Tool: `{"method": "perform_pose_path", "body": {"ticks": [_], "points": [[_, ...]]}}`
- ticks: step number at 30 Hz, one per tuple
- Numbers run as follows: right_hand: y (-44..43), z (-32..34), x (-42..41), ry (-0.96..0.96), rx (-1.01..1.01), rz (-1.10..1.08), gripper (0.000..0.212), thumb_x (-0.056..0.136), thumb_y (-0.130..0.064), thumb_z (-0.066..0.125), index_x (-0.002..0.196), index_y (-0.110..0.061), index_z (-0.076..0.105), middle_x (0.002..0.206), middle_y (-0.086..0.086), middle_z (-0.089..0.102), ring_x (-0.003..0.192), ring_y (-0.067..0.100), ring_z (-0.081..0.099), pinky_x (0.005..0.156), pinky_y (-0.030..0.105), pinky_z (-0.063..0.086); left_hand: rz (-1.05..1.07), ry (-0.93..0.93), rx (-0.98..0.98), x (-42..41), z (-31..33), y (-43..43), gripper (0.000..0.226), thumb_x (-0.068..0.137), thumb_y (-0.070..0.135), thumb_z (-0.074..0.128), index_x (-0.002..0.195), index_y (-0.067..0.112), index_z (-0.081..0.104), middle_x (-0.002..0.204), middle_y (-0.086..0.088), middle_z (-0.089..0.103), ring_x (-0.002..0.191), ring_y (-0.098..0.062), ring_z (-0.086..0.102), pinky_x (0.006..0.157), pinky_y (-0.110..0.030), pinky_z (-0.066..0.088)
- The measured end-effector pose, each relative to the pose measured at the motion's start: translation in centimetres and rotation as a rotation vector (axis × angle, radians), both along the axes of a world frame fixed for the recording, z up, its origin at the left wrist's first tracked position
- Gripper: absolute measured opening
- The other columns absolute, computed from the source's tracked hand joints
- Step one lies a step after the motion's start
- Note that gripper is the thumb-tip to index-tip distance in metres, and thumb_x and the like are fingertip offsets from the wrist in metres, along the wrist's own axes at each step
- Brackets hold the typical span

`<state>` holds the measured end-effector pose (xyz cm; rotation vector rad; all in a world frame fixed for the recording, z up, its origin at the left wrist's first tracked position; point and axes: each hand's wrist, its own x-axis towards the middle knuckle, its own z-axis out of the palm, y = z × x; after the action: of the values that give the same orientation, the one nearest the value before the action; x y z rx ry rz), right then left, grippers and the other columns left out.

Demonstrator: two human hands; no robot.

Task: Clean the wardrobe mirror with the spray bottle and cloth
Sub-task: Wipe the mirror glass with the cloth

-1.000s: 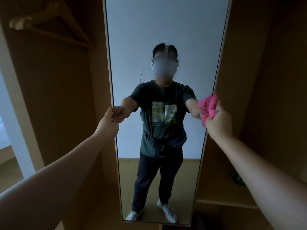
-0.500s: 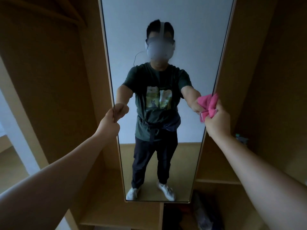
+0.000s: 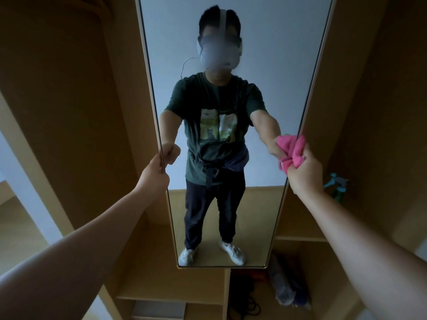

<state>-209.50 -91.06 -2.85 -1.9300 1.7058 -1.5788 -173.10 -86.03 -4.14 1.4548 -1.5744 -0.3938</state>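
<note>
Gripping the left edge of the mirror [image 3: 265,65] with the left hand [image 3: 153,174], fingers curled round the frame. Holding the bunched pink cloth [image 3: 292,150] tightly in the right hand [image 3: 305,174], against the mirror's right edge. Just beyond the right wrist, in the right wardrobe compartment, above the shelf [image 3: 300,238] front edge: the teal spray bottle [image 3: 337,185], untouched.

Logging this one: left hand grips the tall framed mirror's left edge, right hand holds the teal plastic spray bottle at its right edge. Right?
No. In the head view the right hand holds a crumpled pink cloth at the right edge; the teal plastic spray bottle sits unheld inside the wardrobe. The left hand does grip the left edge of the tall framed mirror.
</note>
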Motion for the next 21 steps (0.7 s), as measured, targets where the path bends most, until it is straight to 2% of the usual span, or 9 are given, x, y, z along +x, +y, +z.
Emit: {"method": "perform_pose_path", "body": {"ticks": [3, 6, 8, 10, 12, 14, 17, 19, 21], "points": [[0.2, -0.9, -0.1, 0.008, 0.033, 0.001, 0.046, 0.087, -0.011, 0.067, 0.13, -0.01, 0.051, 0.089, -0.006, 0.06, 0.086, 0.015, 0.06, 0.079, 0.026, 0.047, -0.034, -0.052, -0.02, -0.1, -0.5, 0.1, 0.075, 0.058, -0.016, 0.027, 0.119, 0.023, 0.047, 0.11, 0.004, 0.056, 0.113, -0.021, 0.051, 0.085, -0.029, 0.042], [0.4, -1.7, 0.0, -0.007, 0.066, 0.013, 0.054, 0.087, -0.009, 0.066, 0.137, -0.014, 0.046, 0.088, -0.012, 0.056, 0.087, 0.011, 0.057, 0.08, 0.023, 0.045, 0.005, -0.044, 0.043, 0.2, -1.3, 0.0, 0.068, 0.063, -0.014, 0.028, 0.117, 0.022, 0.048, 0.111, 0.002, 0.057, 0.111, -0.022, 0.054, 0.079, -0.032, 0.045], [0.6, -2.2, 0.0, -0.02, 0.074, 0.018, 0.056, 0.089, -0.007, 0.064, 0.14, -0.015, 0.044, 0.09, -0.011, 0.054, 0.086, 0.008, 0.053, 0.077, 0.01, 0.042, 0.038, -0.022, 0.096, 0.2, -1.8, 0.0, 0.064, 0.068, -0.012, 0.029, 0.117, 0.024, 0.049, 0.113, 0.0, 0.059, 0.106, -0.021, 0.057, 0.078, -0.034, 0.048], [0.7, -2.9, 0.0, -0.018, 0.08, 0.007, 0.054, 0.09, -0.005, 0.062, 0.14, -0.015, 0.044, 0.092, -0.011, 0.053, 0.085, 0.006, 0.052, 0.07, 0.0, 0.036, 0.058, -0.019, 0.118, 0.0, -2.2, 0.3, 0.064, 0.073, -0.012, 0.03, 0.118, 0.029, 0.048, 0.115, 0.002, 0.058, 0.089, -0.01, 0.055, 0.069, -0.024, 0.043], [0.8, -3.5, 0.0, -0.006, 0.09, 0.001, 0.054, 0.09, -0.006, 0.063, 0.14, -0.015, 0.045, 0.093, -0.01, 0.053, 0.087, 0.007, 0.051, 0.077, 0.01, 0.04, 0.084, -0.02, 0.136, -0.1, -2.5, 0.4, 0.059, 0.078, -0.01, 0.031, 0.119, 0.029, 0.048, 0.117, 0.002, 0.058, 0.082, -0.005, 0.052, 0.066, -0.021, 0.041], [0.8, -4.0, 0.0, 0.005, 0.096, -0.001, 0.053, 0.089, -0.007, 0.064, 0.138, -0.015, 0.046, 0.093, -0.01, 0.054, 0.088, 0.009, 0.051, 0.081, 0.02, 0.041, 0.087, -0.015, 0.161, -0.1, -2.9, 0.4, 0.057, 0.081, -0.009, 0.032, 0.124, 0.024, 0.048, 0.119, -0.006, 0.059, 0.095, -0.018, 0.058, 0.071, -0.027, 0.044], [0.6, -5.0, -0.1, 0.009, 0.127, -0.013, 0.056, 0.09, -0.006, 0.062, 0.141, -0.016, 0.044, 0.096, -0.01, 0.056, 0.089, 0.008, 0.052, 0.081, 0.02, 0.042, 0.137, -0.021, 0.194, -0.2, -3.5, 0.4, 0.054, 0.088, -0.007, 0.035, 0.135, 0.019, 0.046, 0.122, -0.013, 0.059, 0.093, -0.016, 0.052, 0.065, -0.017, 0.041], [0.6, -5.6, -0.2, 0.003, 0.148, -0.008, 0.058, 0.089, -0.006, 0.061, 0.143, -0.017, 0.043, 0.097, -0.008, 0.058, 0.09, 0.009, 0.053, 0.08, 0.018, 0.043, 0.154, -0.032, 0.194, -0.4, -3.7, 0.5, 0.053, 0.09, -0.006, 0.036, 0.136, 0.019, 0.045, 0.123, -0.012, 0.059, 0.092, -0.014, 0.05, 0.064, -0.016, 0.04], [0.7, -6.2, -0.3, -0.016, 0.155, 0.003, 0.057, 0.089, -0.005, 0.061, 0.141, -0.021, 0.044, 0.097, -0.008, 0.057, 0.089, 0.009, 0.053, 0.073, 0.011, 0.042, 0.161, -0.033, 0.199, -0.6, -3.8, 0.7, 0.053, 0.089, -0.005, 0.036, 0.136, 0.019, 0.045, 0.122, -0.01, 0.059, 0.091, -0.015, 0.053, 0.062, -0.018, 0.042]]}}
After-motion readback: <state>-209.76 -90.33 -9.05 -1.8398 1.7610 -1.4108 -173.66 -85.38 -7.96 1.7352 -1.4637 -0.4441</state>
